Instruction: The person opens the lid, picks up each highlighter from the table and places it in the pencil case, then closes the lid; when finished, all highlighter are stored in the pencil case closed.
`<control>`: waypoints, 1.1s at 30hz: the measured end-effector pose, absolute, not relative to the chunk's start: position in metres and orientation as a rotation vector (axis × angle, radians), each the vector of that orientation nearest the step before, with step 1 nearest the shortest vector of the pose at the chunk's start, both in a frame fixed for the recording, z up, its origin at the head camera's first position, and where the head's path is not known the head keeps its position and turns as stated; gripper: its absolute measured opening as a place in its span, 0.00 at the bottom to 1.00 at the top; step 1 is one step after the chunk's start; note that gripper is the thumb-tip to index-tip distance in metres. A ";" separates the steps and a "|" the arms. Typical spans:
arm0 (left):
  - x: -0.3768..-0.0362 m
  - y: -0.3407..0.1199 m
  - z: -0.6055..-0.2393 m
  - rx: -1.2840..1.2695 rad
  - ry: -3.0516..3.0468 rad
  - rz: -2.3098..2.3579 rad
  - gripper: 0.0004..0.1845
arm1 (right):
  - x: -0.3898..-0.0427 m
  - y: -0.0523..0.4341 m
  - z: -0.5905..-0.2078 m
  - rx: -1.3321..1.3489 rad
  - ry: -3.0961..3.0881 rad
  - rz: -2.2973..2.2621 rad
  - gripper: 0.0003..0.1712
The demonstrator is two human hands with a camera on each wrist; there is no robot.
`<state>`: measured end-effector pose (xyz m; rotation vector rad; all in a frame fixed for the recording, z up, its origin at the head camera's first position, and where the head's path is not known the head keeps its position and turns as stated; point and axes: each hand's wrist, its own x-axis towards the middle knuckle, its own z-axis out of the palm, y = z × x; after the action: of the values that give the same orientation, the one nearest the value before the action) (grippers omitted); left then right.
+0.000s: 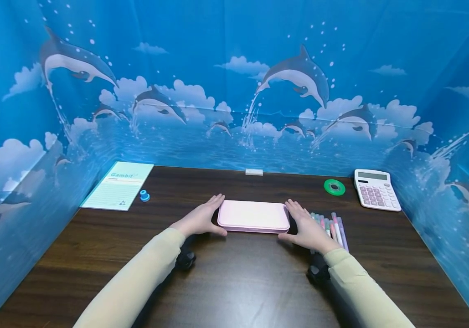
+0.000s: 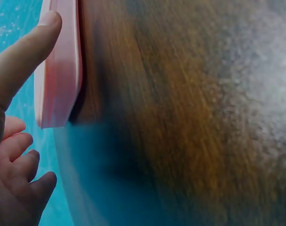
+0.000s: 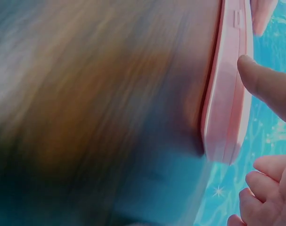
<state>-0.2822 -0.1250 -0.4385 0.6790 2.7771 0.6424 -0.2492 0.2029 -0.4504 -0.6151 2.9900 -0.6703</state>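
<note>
Two hands flank a pink case on a dark wooden desk.

The pink case (image 1: 253, 216) lies flat and closed near the middle of the desk (image 1: 234, 282), its long side facing the person. The left hand (image 1: 201, 218) sits at the case's left end and the right hand (image 1: 308, 226) at its right end, fingers mostly straight and loosely spread along the short sides; the thumb (image 2: 20, 56) of the left hand touches the front edge of the case, and the wrist view on the right shows a thumb (image 3: 265, 84) touching the same edge. Just right of the right hand lies a row of pens (image 1: 334, 228). Farther back stand a green tape roll (image 1: 334, 187) and a calculator (image 1: 376, 189); at the left rear lie a notepad (image 1: 118, 186) and a small blue cap (image 1: 145, 196).
</note>
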 end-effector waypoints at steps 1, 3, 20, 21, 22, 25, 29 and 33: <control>-0.283 -0.125 -0.439 0.675 2.774 0.646 0.61 | -0.250 0.201 -0.450 -0.624 2.987 -0.677 0.57; -0.285 -0.125 -0.441 0.664 2.764 0.652 0.61 | -0.250 0.196 -0.450 -0.641 2.978 -0.694 0.57; -0.289 -0.118 -0.442 0.621 2.724 0.663 0.61 | -0.257 0.156 -0.449 -0.778 2.928 -0.704 0.51; -0.289 -0.118 -0.442 0.608 2.729 0.663 0.61 | -0.257 0.155 -0.449 -0.793 2.926 -0.702 0.51; -0.289 -0.118 -0.443 0.596 2.734 0.663 0.61 | -0.257 0.153 -0.450 -0.801 2.922 -0.697 0.50; -0.287 -0.119 -0.446 0.577 2.748 0.671 0.60 | -0.257 0.149 -0.451 -0.811 2.919 -0.680 0.48; -0.285 -0.121 -0.447 0.585 2.752 0.683 0.59 | -0.256 0.144 -0.451 -0.803 2.955 -0.625 0.45; -0.282 -0.122 -0.445 0.571 2.741 0.688 0.58 | -0.256 0.140 -0.450 -0.822 3.001 -0.601 0.45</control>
<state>-0.2824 -0.1220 -0.4453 0.5714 2.7410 0.6882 -0.2556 0.1402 -0.4500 -0.8224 3.0010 -0.6011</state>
